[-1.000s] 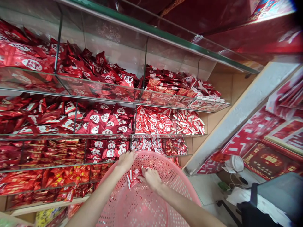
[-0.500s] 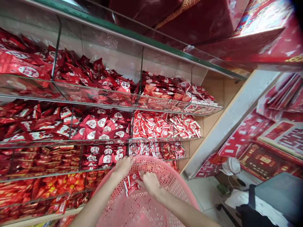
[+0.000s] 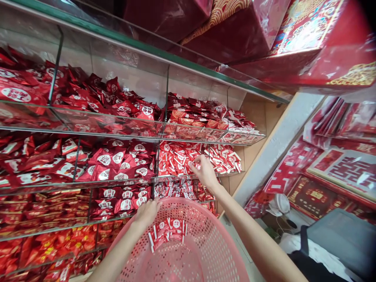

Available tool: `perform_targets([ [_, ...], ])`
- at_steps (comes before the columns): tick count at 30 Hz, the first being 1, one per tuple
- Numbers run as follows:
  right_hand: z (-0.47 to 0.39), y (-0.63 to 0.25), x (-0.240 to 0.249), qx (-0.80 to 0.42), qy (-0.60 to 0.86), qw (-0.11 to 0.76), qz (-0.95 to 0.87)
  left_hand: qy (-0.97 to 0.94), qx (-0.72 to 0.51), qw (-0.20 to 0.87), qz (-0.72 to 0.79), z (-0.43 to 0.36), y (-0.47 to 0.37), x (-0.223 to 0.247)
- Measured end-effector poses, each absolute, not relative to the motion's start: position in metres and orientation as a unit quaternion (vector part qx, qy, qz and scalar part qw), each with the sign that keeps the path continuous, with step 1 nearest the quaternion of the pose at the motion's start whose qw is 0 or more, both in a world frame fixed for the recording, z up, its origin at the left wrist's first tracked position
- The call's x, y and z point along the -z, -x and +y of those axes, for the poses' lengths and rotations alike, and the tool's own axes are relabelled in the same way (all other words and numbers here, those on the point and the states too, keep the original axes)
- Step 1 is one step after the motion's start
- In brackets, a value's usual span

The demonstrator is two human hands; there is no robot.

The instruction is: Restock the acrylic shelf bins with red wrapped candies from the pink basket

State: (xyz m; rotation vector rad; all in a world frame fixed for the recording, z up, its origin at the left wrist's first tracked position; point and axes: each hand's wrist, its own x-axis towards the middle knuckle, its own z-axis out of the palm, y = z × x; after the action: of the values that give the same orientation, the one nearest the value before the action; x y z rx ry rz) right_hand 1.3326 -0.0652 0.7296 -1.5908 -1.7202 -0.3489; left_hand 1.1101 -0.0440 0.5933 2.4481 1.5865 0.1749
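My left hand (image 3: pixel 148 211) is closed on the far-left rim of a pink perforated plastic basket (image 3: pixel 202 209). Several small red-and-white candy packets (image 3: pixel 176 225) lie together inside, against its far wall. Beyond the rim, my right hand (image 3: pixel 205 172) reaches to the front of a shelf bin heaped with small red-and-white candy packets (image 3: pixel 173 158). Its fingers are curled, thumb and forefinger drawn together at the packets; whatever is between them is too small to make out. Beside that bin, to its right, lie more narrow packets (image 3: pixel 225 158).
Clear-fronted shelf bins hold red packets with white labels (image 3: pixel 117 158), larger packets above (image 3: pixel 85 94) and orange-red ones below (image 3: pixel 61 239). A glass shelf edge (image 3: pixel 147 53) with large red boxes (image 3: pixel 235 31) overhangs. Right stand a grey bin (image 3: pixel 346 239) and red paper decorations (image 3: pixel 346 172).
My right hand has left the packets inside the basket and moved up and forward to the shelf bin. My left hand stays on the rim. The whole view has shifted slightly.
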Motion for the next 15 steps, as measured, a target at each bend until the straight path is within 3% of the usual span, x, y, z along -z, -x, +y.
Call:
perform_targets([
  [7,-0.05,-1.349,-0.723,0.111,0.631,0.303,-0.705,-0.83,-0.06,0.111,0.543,-0.043,-1.11,-0.593],
  [15,-0.048,-1.351,-0.722,0.12,0.613,0.306,-0.719,-0.833,-0.054,0.112,0.539,-0.043,-1.11,-0.593],
])
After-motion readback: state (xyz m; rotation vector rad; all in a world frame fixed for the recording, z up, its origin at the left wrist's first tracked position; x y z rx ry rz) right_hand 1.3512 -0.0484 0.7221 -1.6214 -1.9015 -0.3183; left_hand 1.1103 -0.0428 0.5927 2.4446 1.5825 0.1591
